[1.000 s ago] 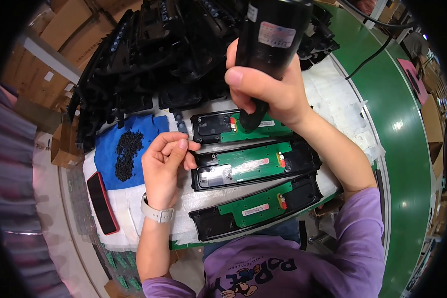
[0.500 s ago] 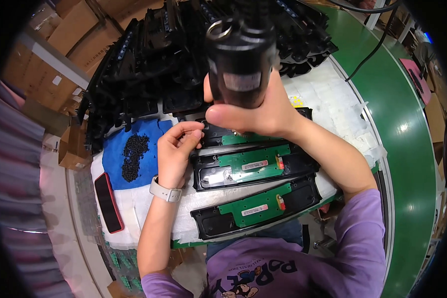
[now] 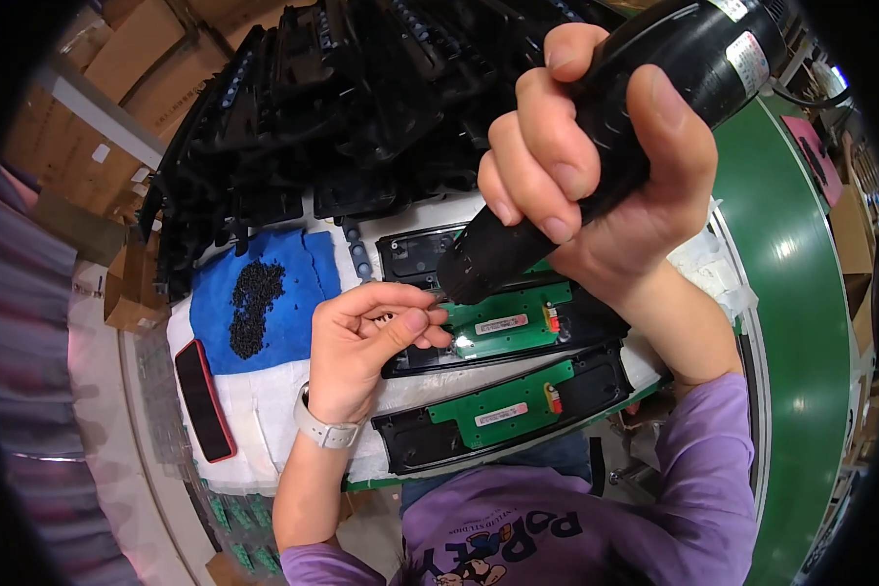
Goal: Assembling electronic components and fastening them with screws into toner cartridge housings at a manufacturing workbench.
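Note:
My right hand (image 3: 610, 186) is wrapped round a black electric screwdriver (image 3: 689, 68), which slants down to the left. Its nose sits over the middle black plastic panel (image 3: 596, 317), near the left end of that panel's green circuit board (image 3: 532, 337). Close beside the nose, my left hand (image 3: 356, 342) has its fingers curled and thumb pressed in; whatever small thing they hold cannot be made out. Nearer me lies another black panel (image 3: 415, 444) with its own green board (image 3: 542, 391). Behind the tool a third panel (image 3: 410, 256) is partly covered.
A pile of small black screws (image 3: 254, 311) rests on a blue cloth (image 3: 308, 273) at the left. Beside it lies a red-edged phone (image 3: 205, 400). Black plastic parts (image 3: 342, 117) are heaped across the back. A green surface (image 3: 791, 293) runs along the right.
The screwdriver has gone from upright over the far panel to slanting over the middle one, with my right hand moving up and right. My left hand has shifted right and nearer me.

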The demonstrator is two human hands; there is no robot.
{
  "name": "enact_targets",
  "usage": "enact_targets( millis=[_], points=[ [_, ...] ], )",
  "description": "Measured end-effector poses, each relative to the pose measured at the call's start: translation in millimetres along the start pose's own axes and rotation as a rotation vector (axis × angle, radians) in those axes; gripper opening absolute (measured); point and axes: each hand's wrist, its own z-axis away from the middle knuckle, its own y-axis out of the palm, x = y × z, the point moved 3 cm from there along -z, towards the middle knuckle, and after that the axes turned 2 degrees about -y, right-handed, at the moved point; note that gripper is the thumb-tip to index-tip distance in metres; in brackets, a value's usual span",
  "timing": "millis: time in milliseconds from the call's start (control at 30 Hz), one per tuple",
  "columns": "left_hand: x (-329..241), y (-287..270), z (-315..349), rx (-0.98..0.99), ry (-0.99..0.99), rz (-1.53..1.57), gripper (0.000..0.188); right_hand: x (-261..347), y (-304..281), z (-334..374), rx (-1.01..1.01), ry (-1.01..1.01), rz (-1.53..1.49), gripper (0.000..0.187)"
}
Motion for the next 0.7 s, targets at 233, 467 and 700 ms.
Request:
enact_targets(
  millis=[233,467,700],
  points=[
    [2.5,1.1,2.1,-0.017,0.005,-0.013,0.013,-3.7,5.0,4.3,-0.075,0.075,0.09,0.034],
    [7.4,-1.7,2.3,0.052,-0.03,0.182,0.014,-3.3,6.3,5.9,-0.155,0.026,-0.026,0.034],
    [2.6,-2.7,-4.6,-0.139,0.031,0.051,0.019,5.4,-2.0,14.6,-0.048,0.068,0.299,0.032]
  ],
)
